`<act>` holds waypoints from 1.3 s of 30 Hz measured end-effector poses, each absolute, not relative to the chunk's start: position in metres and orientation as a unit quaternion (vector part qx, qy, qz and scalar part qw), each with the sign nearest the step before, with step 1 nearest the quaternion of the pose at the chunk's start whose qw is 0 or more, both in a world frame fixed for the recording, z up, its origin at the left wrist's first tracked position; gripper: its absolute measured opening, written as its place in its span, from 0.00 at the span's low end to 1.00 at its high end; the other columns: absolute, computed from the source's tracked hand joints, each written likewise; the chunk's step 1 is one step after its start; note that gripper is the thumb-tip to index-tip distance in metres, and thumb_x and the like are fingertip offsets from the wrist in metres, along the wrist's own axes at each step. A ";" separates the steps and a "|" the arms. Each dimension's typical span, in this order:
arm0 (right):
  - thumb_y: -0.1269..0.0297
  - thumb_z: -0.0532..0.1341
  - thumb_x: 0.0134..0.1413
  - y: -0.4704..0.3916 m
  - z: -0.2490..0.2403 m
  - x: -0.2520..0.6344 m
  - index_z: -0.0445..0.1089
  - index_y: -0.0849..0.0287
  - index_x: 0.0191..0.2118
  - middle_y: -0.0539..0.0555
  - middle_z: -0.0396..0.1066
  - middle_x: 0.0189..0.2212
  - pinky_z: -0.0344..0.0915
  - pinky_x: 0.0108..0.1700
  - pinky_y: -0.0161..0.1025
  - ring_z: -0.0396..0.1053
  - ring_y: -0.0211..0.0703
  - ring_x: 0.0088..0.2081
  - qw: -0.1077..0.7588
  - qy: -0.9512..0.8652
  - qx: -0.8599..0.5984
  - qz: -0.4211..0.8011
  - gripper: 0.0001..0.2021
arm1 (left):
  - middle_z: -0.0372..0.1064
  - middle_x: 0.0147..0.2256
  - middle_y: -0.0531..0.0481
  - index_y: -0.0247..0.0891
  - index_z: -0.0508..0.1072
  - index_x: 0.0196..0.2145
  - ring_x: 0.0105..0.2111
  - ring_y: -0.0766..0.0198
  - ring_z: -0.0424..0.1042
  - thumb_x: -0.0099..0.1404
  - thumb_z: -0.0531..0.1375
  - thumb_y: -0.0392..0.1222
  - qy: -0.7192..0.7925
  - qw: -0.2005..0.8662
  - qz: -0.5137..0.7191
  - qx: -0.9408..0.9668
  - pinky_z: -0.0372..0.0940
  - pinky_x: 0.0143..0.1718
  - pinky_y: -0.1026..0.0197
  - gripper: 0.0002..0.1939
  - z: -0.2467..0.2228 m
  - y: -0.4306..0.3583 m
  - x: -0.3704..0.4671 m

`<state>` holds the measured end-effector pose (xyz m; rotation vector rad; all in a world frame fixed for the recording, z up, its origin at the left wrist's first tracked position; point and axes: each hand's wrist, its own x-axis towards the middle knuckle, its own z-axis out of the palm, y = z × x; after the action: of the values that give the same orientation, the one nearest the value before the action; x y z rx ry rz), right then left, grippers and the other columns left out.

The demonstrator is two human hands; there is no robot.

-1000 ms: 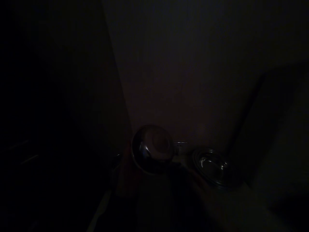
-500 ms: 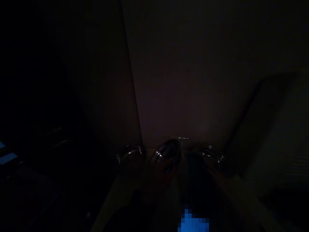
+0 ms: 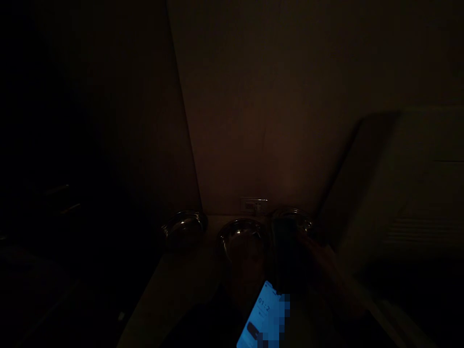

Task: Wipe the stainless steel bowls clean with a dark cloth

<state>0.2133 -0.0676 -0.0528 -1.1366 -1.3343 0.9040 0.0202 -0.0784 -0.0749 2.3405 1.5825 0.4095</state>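
Note:
The scene is very dark. My left hand (image 3: 247, 258) reaches over the near rim of the middle metal bowl (image 3: 232, 229), its fingers lost in shadow. My right hand (image 3: 317, 253) rests along the right side of a dark blue-green object (image 3: 288, 241) and seems to grip it; its kind cannot be made out. Behind that object stands the right metal bowl (image 3: 302, 220), partly hidden. Below my hands glows the lit screen of a phone (image 3: 259, 316); what supports it is hidden.
A third metal bowl (image 3: 184, 227) stands on the left of the pale surface (image 3: 155, 285). At the back rises a plain wall (image 3: 232, 121) with an outlet plate (image 3: 253, 205) low on it. A large pale slatted appliance or panel (image 3: 406, 203) bounds the right side.
The middle bowl was tilted up and now lies flatter. The phone's screen has come further into view. The surroundings shifted left in view and look slightly brighter.

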 end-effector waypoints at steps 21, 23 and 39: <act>0.50 0.67 0.43 -0.082 -0.036 0.168 0.77 0.54 0.39 0.56 0.78 0.44 0.71 0.48 0.51 0.74 0.59 0.48 0.521 -0.466 -0.531 0.478 0.18 | 0.78 0.37 0.46 0.35 0.80 0.37 0.37 0.56 0.76 0.60 0.58 0.42 0.440 0.586 0.476 0.486 0.67 0.41 0.58 0.13 -0.044 -0.113 0.021; 0.50 0.67 0.44 -0.087 -0.034 0.164 0.75 0.53 0.45 0.55 0.76 0.47 0.69 0.52 0.50 0.72 0.57 0.50 0.514 -0.487 -0.524 0.473 0.22 | 0.78 0.36 0.45 0.34 0.80 0.36 0.37 0.56 0.76 0.60 0.58 0.41 0.455 0.566 0.499 0.473 0.67 0.40 0.57 0.13 -0.041 -0.117 0.020; 0.51 0.62 0.50 -0.108 -0.042 0.177 0.71 0.51 0.52 0.55 0.72 0.54 0.69 0.54 0.52 0.68 0.57 0.56 0.477 -0.533 -0.527 0.459 0.24 | 0.78 0.40 0.41 0.32 0.77 0.36 0.43 0.51 0.75 0.60 0.59 0.40 0.563 0.490 0.523 0.412 0.68 0.44 0.54 0.11 -0.014 -0.117 -0.010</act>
<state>0.1768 -0.1076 -0.0421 -1.2873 -1.3012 1.1218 -0.0098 -0.1169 -0.0136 1.0001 1.3676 1.2706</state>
